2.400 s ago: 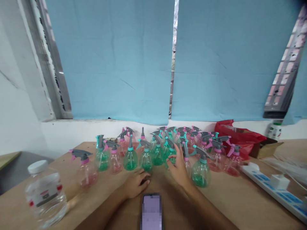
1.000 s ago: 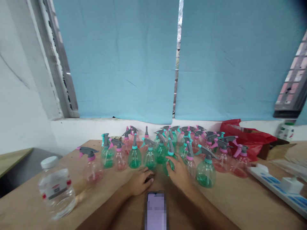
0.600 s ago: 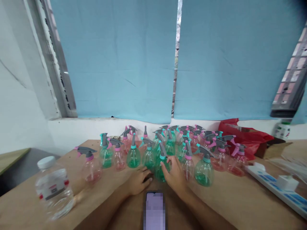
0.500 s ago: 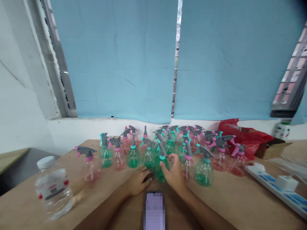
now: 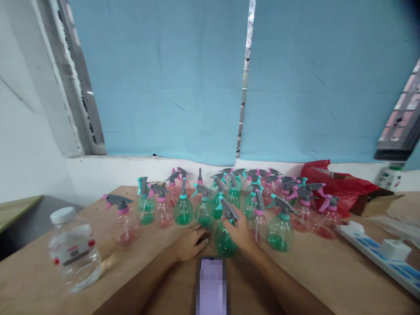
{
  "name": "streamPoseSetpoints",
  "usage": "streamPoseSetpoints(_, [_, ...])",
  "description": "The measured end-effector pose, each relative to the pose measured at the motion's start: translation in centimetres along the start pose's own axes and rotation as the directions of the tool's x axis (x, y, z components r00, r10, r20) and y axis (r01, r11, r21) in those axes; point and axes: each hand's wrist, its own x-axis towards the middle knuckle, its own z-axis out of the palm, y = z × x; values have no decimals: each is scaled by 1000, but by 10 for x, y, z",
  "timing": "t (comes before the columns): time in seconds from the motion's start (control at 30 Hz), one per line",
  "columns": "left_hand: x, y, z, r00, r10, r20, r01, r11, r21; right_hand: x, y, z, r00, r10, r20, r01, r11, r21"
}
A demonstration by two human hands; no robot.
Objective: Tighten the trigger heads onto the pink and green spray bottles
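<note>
My right hand is wrapped round the neck of a green spray bottle, which tilts slightly in front of the others. Its grey spray head pokes up above my fingers. On the table just to the left lies my left hand, with fingers loosely bent, thumb apart and nothing in it. Beyond that hand stand another green spray bottle and a green one with a turquoise collar. A pink spray bottle is close to the right of my right hand.
Many pink and green spray bottles fill the back of the table. A water bottle stands at the left, a phone lies at the front. To the right are a power strip, a red plastic bag and an opened cardboard box.
My right hand has closed round the green spray bottle and brought it slightly towards me, turning its head. My left hand has barely moved.
</note>
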Motion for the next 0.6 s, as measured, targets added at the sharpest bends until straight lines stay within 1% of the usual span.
streamPoseSetpoints(0.13, [0,-3,2,1000,14,-11,-14,999,-33,5,-13,-2,989,-30,145,26,999,31])
streamPoseSetpoints(0.23, [0,-5,3,1000,17,-10,-18,999,-33,9,-20,-2,972,5,234,-33,993,113])
streamPoseSetpoints(0.33, [0,-6,4,1000,9,-15,-10,1000,-14,10,-22,0,973,55,225,-95,981,171])
streamPoseSetpoints(0.47, [-1,-5,4,1000,-2,-17,2,1000,8,9,-21,3,984,102,149,-131,971,201])
streamPoseSetpoints(0.6, [-1,-4,3,1000,-6,-9,7,1000,9,9,-16,3,986,116,124,-140,967,213])
